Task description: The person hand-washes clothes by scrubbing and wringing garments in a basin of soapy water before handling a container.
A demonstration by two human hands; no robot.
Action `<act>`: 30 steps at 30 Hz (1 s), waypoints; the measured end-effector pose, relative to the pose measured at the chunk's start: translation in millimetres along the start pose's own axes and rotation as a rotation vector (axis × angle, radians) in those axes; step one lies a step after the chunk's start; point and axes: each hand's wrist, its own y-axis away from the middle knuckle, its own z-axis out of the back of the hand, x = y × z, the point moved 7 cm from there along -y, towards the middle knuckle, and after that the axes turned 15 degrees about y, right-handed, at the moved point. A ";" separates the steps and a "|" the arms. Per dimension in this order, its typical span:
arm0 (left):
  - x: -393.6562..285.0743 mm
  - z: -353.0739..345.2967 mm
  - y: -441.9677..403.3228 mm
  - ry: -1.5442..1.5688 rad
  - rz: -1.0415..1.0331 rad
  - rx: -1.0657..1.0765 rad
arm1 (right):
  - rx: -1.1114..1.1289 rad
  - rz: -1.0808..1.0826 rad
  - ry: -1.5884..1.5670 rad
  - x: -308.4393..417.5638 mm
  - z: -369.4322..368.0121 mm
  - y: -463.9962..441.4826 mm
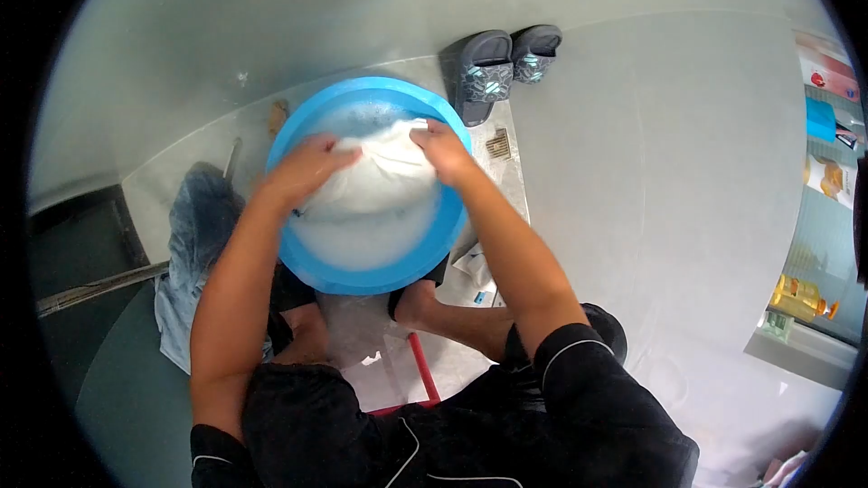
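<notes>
A blue plastic basin (366, 282) stands on the floor in front of me, holding cloudy, sudsy water (362, 239). Over the water a wet white cloth (384, 172) is stretched between my hands, its lower part reaching down to the surface. My left hand (316, 164) pinches the cloth's left upper edge with closed fingers. At its right upper corner, my right hand (440, 149) grips the fabric between thumb and fingers. Which kind of garment or cloth it is, I cannot make out.
Dark patterned slippers (488, 72) lean against the wall behind the basin. Blue jeans (194, 253) hang at the left. A floor drain (498, 145) and a white packet (472, 262) lie right of the basin. Bottles, including a yellow one (800, 296), stand on a shelf at far right.
</notes>
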 end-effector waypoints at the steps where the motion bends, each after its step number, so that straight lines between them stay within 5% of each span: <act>1: 25.1 -7.7 -16.9 0.610 0.066 -0.176 | -0.186 -0.009 0.179 -3.8 -3.7 -3.3; 2: 52.6 -19.6 -30.1 1.220 0.131 -0.354 | -0.372 -0.017 0.358 -4.3 -9.5 -2.1; 4: 92.5 -38.6 -54.2 1.384 0.148 -0.367 | -0.497 0.356 0.985 -10.4 -62.4 -2.5; 5: 113.3 -47.4 -61.2 1.546 0.171 -0.371 | -0.180 0.337 0.965 15.9 -79.1 21.3; 6: 122.6 -51.8 -62.8 1.707 0.189 -0.375 | -0.179 0.336 0.961 5.0 -75.1 14.1; 8: 123.8 -55.1 -53.8 1.716 0.204 -0.405 | 0.171 0.110 0.233 -44.9 -79.6 -18.1; 9: 124.6 -59.6 -50.2 1.724 0.230 -0.420 | 0.062 -0.109 0.027 -8.8 -61.8 7.8; 10: 121.7 -59.6 -48.7 1.723 0.232 -0.415 | 0.058 -0.112 0.026 -10.2 -68.5 12.6; 12: 113.0 -57.1 -46.8 1.803 0.270 -0.381 | -0.318 0.348 0.497 22.4 -80.1 25.0; 13: 112.0 -55.4 -47.0 1.809 0.267 -0.379 | -0.251 0.288 0.628 32.9 -101.0 45.7; 17: 115.1 -57.6 -52.8 1.693 0.257 -0.090 | -0.177 0.545 0.676 116.1 -157.2 157.1; 20: 106.1 -62.9 -56.0 1.809 -0.028 0.559 | -0.358 0.635 0.883 108.5 -172.5 155.6; 22: 103.0 -49.9 -34.2 1.412 0.130 -0.397 | -0.491 0.592 0.872 90.4 -154.1 110.6; 23: 76.0 -61.1 -20.3 1.782 0.190 -0.197 | -0.531 0.541 0.910 85.7 -141.1 88.8; 25: 73.8 -62.7 -20.3 1.693 0.184 -0.163 | -0.506 0.215 0.605 62.2 -99.6 40.8; 28: 72.8 -53.1 -27.8 1.722 0.178 -0.162 | -0.255 0.155 0.526 17.7 -75.6 -13.7; 30: 104.8 -40.3 -51.6 1.995 -0.068 -0.251 | -0.566 -0.075 0.215 -11.8 -48.4 -7.0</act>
